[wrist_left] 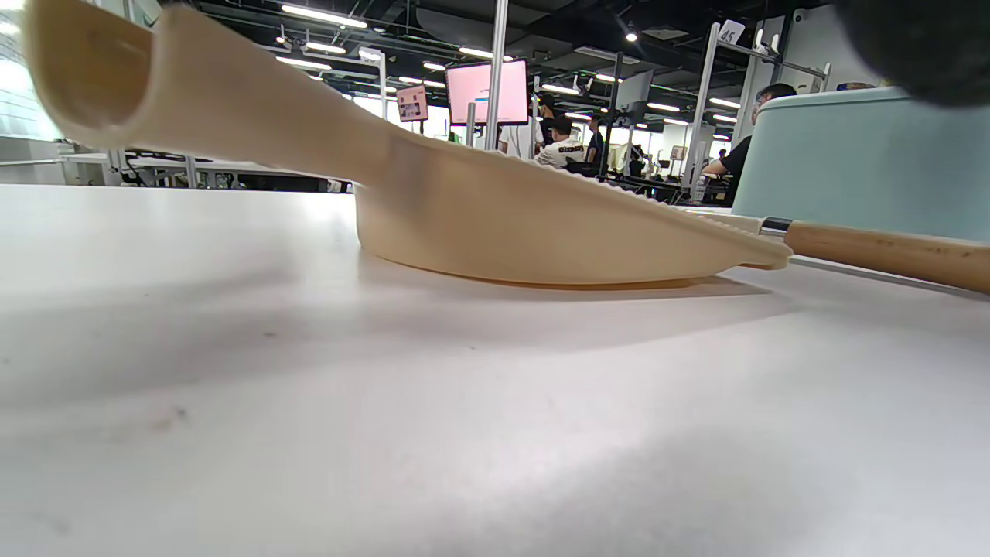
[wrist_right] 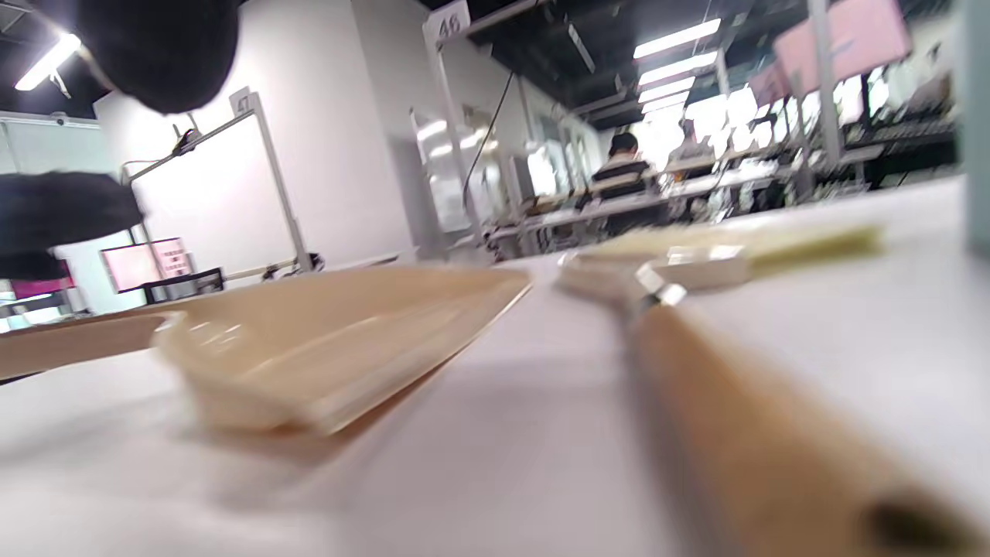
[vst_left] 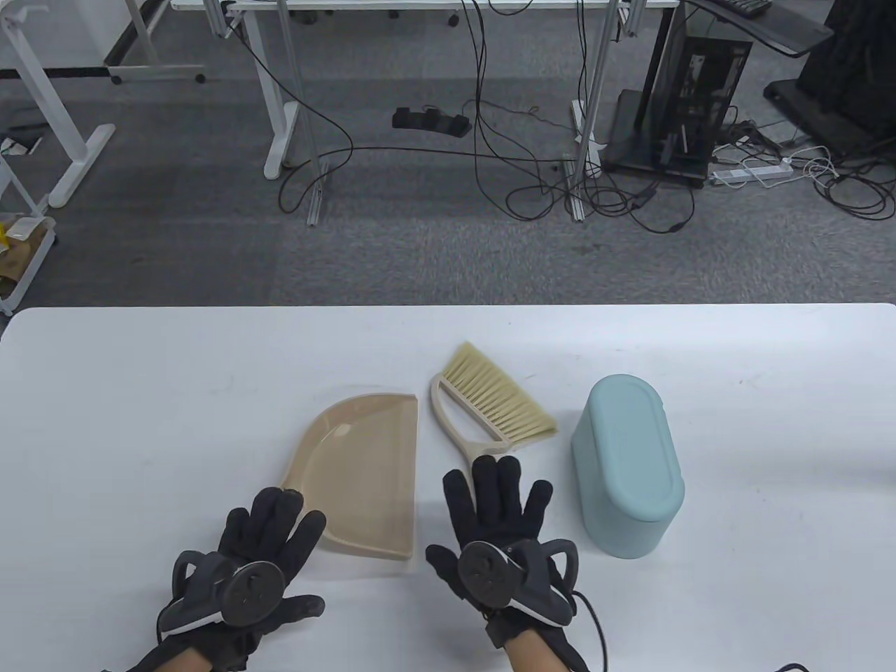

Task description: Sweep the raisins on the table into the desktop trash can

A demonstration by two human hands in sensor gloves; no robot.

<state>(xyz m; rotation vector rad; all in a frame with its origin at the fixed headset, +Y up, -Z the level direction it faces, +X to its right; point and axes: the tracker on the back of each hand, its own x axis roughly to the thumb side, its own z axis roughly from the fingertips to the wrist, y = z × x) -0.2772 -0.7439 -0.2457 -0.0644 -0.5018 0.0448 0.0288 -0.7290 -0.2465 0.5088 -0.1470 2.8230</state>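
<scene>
The left hand [vst_left: 245, 560] hovers at the 7 o'clock position of the table [vst_left: 126, 392], fingers spread wide and holding nothing, fingertips over the handle end of the dustpan [vst_left: 364, 476]. The dustpan lies flat at centre, its straight lip facing 3 o'clock. The right hand [vst_left: 500, 539] sits at 6 o'clock, fingers equally wide and empty, above the wooden handle of the brush [vst_left: 483, 406], whose bristles point toward 1 o'clock. The trash can [vst_left: 626, 465] stands at 3 o'clock, just beside the right hand, lid closed. No raisins are visible in any view; their location cannot be determined. Probable faults: a right-hand grasp or sweep may strike the nearby trash can and tip it; the closed lid may block emptying; a loosely held dustpan may slide when the brush pushes against its lip.
</scene>
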